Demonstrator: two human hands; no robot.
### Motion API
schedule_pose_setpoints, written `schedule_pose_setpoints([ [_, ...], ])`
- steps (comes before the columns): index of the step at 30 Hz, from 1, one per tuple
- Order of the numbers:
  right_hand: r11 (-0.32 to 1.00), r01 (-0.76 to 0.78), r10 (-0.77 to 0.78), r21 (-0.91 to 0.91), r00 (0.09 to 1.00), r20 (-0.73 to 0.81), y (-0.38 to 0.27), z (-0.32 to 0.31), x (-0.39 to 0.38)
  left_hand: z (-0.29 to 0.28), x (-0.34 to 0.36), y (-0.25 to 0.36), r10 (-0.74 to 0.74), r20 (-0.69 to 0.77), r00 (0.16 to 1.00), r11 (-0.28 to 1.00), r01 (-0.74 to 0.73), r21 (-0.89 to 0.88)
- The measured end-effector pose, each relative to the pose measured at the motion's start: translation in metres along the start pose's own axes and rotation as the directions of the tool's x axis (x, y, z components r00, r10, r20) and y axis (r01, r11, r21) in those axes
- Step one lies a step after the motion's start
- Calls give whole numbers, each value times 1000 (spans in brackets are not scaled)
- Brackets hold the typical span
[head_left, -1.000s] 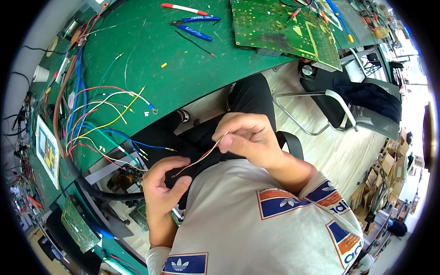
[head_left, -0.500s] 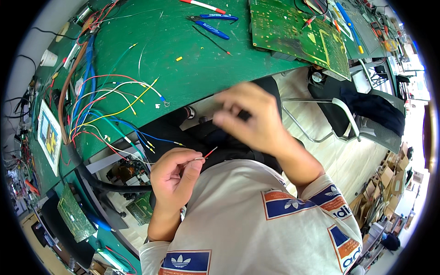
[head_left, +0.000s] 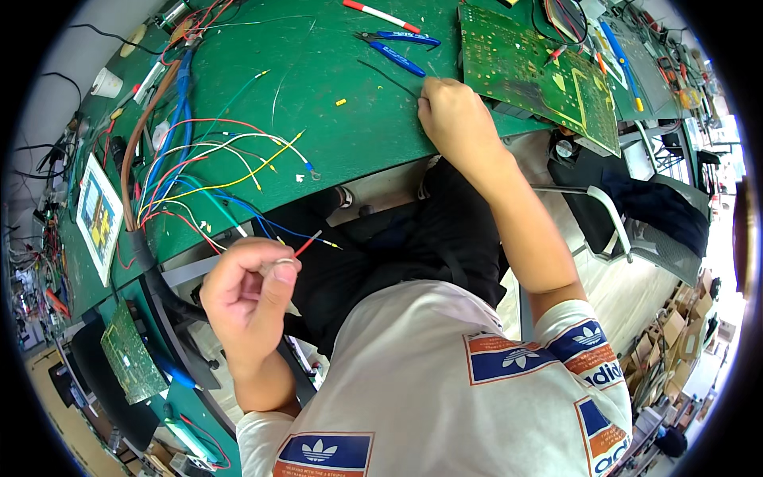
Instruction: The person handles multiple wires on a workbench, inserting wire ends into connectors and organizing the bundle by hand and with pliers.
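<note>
My left hand (head_left: 250, 294), at lower left, pinches a short red-and-white wire (head_left: 307, 243) between thumb and forefinger above my lap. My right hand (head_left: 453, 119) is at the bench edge, fingers curled over the right end of a thin dark wire (head_left: 385, 77); what its fingertips grip is hidden. Just beyond it lie blue-handled cutters (head_left: 397, 57) and a red-and-white marker (head_left: 381, 16).
A large green circuit board (head_left: 536, 75) covers the bench (head_left: 238, 71) at right. A bundle of coloured wires (head_left: 183, 159) and a small framed panel (head_left: 99, 219) are at left. A chair (head_left: 644, 215) and cardboard boxes (head_left: 675, 326) stand to the right.
My right hand has let go of the red-and-white wire and moved up to the bench. My left hand keeps that wire and has shifted left.
</note>
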State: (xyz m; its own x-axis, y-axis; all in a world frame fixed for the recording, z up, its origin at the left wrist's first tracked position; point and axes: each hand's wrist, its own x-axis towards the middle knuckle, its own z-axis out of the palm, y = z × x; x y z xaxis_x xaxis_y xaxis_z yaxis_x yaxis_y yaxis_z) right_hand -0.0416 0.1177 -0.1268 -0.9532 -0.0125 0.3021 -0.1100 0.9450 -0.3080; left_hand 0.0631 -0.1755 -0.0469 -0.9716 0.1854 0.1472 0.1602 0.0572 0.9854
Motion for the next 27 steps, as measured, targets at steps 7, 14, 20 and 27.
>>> schedule_pose_setpoints([
  [7, 1000, 20, -20, 0, 999, 31, -1, -18, -6, -11, 57, -7, 109, 65, 992, 941, -124, 314],
  [14, 994, 80, -80, -77, 997, 6, -10, 3, 17, 12, 134, -46, 313, 478, 821, 651, -551, 521],
  [20, 979, 108, -100, -170, 993, 56, -14, 0, 27, 30, 149, -63, 277, 572, 772, 625, -597, 503],
  [27, 990, 82, -74, -117, 995, 74, -15, -14, 16, 27, 150, -64, 311, 483, 819, 653, -553, 518],
])
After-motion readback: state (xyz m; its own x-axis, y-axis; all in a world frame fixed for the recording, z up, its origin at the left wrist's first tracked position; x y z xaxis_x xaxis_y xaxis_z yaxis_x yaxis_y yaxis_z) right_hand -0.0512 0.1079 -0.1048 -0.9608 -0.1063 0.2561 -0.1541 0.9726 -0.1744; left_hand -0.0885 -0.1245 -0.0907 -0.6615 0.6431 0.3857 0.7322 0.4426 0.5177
